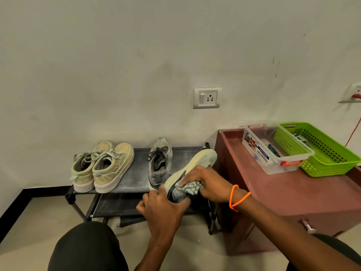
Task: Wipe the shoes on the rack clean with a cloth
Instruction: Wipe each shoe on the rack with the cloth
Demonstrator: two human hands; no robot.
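Left grip (162,204) clamps the tilted grey shoe (187,173); right grip (207,182), closed on the cloth (190,187), we should press firmly along its side.

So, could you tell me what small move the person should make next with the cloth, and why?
Probably slide the grey cloth forward along the sole toward the toe: the right hand presses it near the heel of the tilted grey sneaker, steadied by the left hand, and the toe looks unwiped.

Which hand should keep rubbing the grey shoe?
The right hand: it already presses the crumpled grey cloth on the tilted grey running shoe. The left hand grips the heel, steadying it.
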